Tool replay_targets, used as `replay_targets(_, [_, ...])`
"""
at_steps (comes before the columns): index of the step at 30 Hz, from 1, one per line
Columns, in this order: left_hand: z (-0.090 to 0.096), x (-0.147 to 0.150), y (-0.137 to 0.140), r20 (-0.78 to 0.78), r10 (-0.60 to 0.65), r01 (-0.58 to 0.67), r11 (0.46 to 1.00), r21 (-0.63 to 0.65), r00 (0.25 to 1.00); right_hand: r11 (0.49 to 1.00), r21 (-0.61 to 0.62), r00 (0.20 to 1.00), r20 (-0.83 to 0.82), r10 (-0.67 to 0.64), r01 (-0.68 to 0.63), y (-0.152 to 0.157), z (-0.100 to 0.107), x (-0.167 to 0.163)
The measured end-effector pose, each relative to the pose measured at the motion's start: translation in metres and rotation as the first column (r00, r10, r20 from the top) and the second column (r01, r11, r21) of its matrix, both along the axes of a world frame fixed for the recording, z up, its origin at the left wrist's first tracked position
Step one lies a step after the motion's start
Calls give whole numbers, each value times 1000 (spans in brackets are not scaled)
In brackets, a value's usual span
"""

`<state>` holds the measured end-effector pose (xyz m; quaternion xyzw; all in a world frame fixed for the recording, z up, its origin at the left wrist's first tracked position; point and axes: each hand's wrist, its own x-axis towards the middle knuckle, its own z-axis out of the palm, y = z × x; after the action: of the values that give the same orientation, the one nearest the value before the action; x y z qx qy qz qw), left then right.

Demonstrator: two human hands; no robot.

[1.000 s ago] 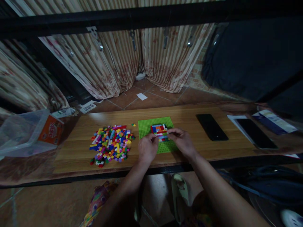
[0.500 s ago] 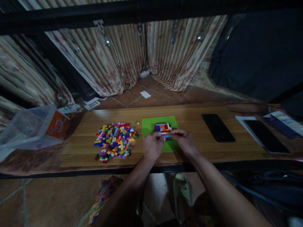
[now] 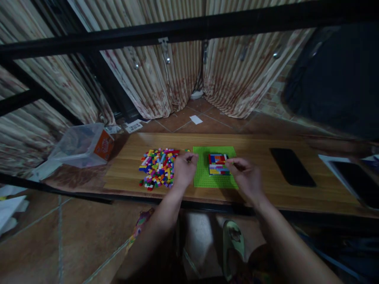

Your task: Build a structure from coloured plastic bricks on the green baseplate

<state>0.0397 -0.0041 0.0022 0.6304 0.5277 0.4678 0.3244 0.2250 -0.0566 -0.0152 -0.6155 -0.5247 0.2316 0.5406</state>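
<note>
Both bent, fingertips close together, the left hand (image 3: 184, 170) overlaps one loose-brick pile (image 3: 156, 167), and the right hand (image 3: 244, 171) reaches one brick block (image 3: 216, 166), mid-frame; I cannot tell whether either pinches a brick. Pressing straight down, studs aligned, should serve best. Beneath the block: one green baseplate (image 3: 201, 177). Two black slabs (image 3: 292, 167) lie right; one clear box (image 3: 78, 145), left.

Wood-grain board (image 3: 254, 146) carries loose brick pile (image 3: 156, 169) at left, green baseplate (image 3: 203, 178) near it. 1 black slab (image 3: 292, 167) lies flat farther right.
</note>
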Motion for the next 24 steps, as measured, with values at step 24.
replay_targets(24, [15, -80, 17, 340, 264, -251, 965, -82, 903, 822, -161, 664, 515, 541, -546, -9, -28, -140])
